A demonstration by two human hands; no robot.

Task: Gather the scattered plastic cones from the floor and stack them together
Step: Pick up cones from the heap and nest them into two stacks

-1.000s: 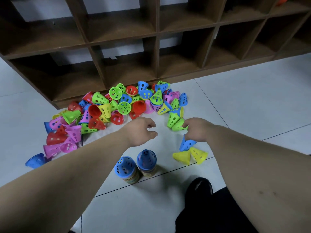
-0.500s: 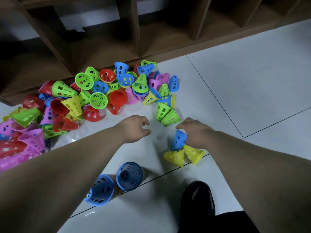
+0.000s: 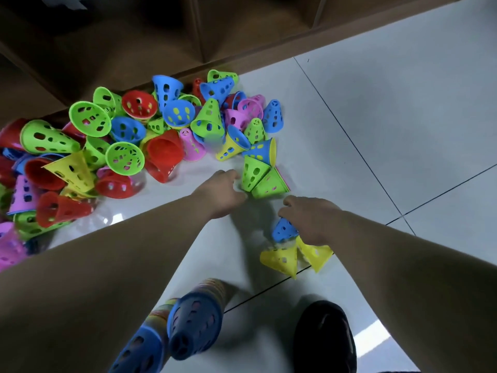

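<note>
Gathering in hand. The left hand (image 3: pixel 223 193) is held loosely curled, empty, beside green cones (image 3: pixel 262 180); the right hand (image 3: pixel 312 219) is set over a blue cone (image 3: pixel 283 231), grip cannot be told. Transfer onto near stacks (image 3: pixel 195 327) is judged next.

Both arms are bare. The left forearm (image 3: pixel 107 265) and the right forearm (image 3: pixel 403 265) show uncovered skin from the wrists back to the edges of the view. The wide lens makes them look thick close to the camera and narrow towards the wrists. The left hand (image 3: pixel 223 193) and the right hand (image 3: pixel 309 219) are bare too, with short, rounded fingers; the nails are too small to make out. Behind the right hand, nearer the wearer and between the two forearms, is a black shoe (image 3: pixel 322 337). It has a rounded toe, a dull sheen on the upper and a few soft creases across the top. Its fastening cannot be made out.
</note>
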